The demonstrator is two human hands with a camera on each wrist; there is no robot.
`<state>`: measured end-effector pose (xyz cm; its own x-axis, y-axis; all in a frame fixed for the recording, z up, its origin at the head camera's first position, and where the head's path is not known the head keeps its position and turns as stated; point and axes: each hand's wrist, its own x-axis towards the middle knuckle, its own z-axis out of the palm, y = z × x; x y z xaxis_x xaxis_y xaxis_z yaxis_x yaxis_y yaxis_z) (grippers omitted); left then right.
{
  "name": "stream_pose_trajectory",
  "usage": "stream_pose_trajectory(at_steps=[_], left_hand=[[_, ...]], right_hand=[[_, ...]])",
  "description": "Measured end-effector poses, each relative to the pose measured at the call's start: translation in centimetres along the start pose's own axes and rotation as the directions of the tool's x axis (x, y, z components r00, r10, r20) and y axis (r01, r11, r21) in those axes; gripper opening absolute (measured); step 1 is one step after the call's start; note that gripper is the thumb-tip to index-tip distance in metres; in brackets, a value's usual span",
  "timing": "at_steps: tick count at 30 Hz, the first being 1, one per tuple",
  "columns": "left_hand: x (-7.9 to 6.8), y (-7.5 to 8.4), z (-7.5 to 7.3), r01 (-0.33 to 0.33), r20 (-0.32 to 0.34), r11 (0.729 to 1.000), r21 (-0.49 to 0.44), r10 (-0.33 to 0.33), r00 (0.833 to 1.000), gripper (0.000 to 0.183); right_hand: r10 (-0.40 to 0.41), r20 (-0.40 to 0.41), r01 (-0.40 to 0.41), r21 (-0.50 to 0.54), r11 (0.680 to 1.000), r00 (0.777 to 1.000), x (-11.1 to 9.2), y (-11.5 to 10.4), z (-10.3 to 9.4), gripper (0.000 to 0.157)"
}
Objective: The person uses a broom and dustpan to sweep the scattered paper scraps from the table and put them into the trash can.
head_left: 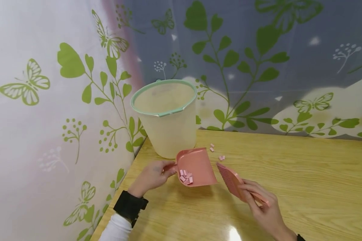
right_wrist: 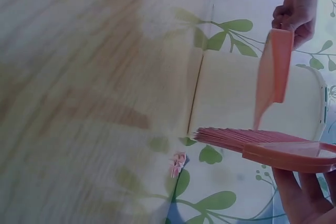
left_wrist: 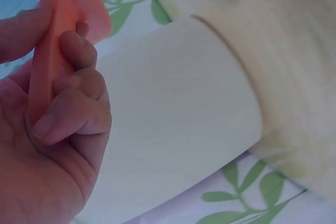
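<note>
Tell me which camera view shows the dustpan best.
The head view: it looks down into the dustpan, showing the pink pieces inside. The left wrist view catches the handle but cuts the rest off at the top edge. The right wrist view shows it nearly side-on, with contents out of sight.

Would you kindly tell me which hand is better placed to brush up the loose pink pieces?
Probably the right hand: it holds the brush near the loose pieces on the table, while the left hand holds the dustpan.
</note>
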<state>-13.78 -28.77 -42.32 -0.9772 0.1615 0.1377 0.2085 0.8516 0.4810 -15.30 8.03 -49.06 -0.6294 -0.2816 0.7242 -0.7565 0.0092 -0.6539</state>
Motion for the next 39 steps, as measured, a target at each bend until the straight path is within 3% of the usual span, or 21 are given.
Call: stream_pose_trajectory(at_steps=[4, 10, 18, 24, 30, 35, 39], left_hand=[[0.6, 0.5, -1.8, -0.029, 0.029, 0.999, -0.037, 0.030, 0.999, 0.030], [1.1, 1.5, -4.8, -0.061, 0.013, 0.996, -0.067, 0.062, 0.998, 0.032], [1.8, 3.4, -9.3, 0.015, 0.102, 0.988, -0.152, 0.001, 0.995, 0.033], [3.0, 5.0, -11.8, -0.021, 0.123, 0.985, -0.172, 0.043, 0.991, 0.033], [3.9, 5.9, -13.7, -0.075, 0.102, 0.982, -0.174, 0.094, 0.990, 0.029], [4.7, 6.4, -15.4, -0.049, 0.110, 0.988, -0.148, 0.066, 0.992, 0.032], [5.2, 6.5, -17.0, 0.017, 0.101, 0.993, -0.115, -0.005, 0.995, 0.036]], right_hand=[[0.028, -0.014, -0.028, -0.045, 0.999, 1.000, -0.4, 0.2, -0.6, 0.042], [0.044, 0.002, -0.044, -0.075, 0.996, 0.999, -1.0, 0.6, -1.2, 0.040], [0.030, 0.011, -0.029, -0.052, 0.998, 1.000, -1.5, 1.2, -1.4, 0.040], [0.012, 0.025, -0.010, -0.087, 0.996, 1.000, -1.9, 1.4, -1.5, 0.043], [0.033, 0.057, -0.027, -0.102, 0.994, 0.998, -1.9, 1.2, -1.7, 0.039], [0.076, 0.078, -0.066, -0.117, 0.991, 0.994, -1.7, 1.0, -1.8, 0.036], [0.080, 0.084, -0.068, -0.134, 0.989, 0.993, -1.6, 0.9, -1.8, 0.035]])
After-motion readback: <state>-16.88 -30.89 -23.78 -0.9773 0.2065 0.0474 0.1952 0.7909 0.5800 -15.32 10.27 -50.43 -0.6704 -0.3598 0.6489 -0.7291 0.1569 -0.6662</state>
